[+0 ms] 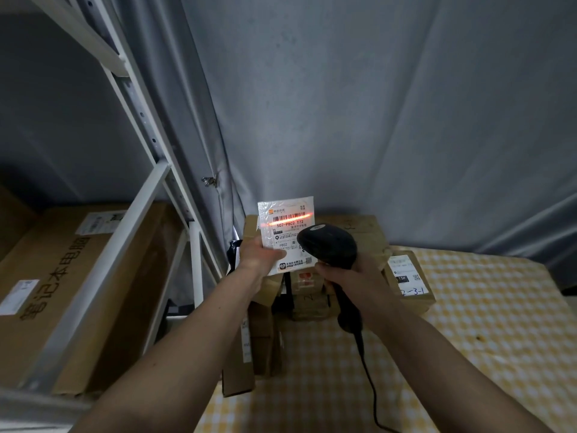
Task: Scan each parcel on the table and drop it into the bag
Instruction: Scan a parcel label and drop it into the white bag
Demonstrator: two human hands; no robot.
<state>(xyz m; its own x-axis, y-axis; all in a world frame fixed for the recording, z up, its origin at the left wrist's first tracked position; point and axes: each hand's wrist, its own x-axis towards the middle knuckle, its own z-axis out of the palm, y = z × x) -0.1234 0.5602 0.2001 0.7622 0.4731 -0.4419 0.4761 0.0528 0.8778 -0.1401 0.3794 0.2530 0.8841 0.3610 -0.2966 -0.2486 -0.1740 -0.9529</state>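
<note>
The parcel (285, 228) now being scanned is a flat white pouch with a printed label, held upright above the far left part of the counter (487, 332). The left hand (260, 254) pinches it at its lower left edge, thumb laid across the front of the label. One red scan line (288, 219) runs across the barcode near the top of the label and spills a little past its left edge.

The right hand (349, 271) is wrapped round the grip of a single black handheld scanner (327, 245), whose head sits just right of the pouch and overlaps its lower right corner in view. One black cable (367, 379) hangs from the base of the scanner and trails toward the near edge of the counter.

Beneath and behind the hands, a cluster of brown cardboard boxes (265, 339) stands on the yellow-checked cloth; at least four can be made out, though the hands hide where some begin and end. One of them, a small box (409, 279) to the right of the scanner, carries a white label and handwritten figures.

On the left, one white metal rack (156, 195) holds one large brown carton (62, 276) with dark printed characters and two white labels. A grey curtain (374, 104) covers the far side.
</note>
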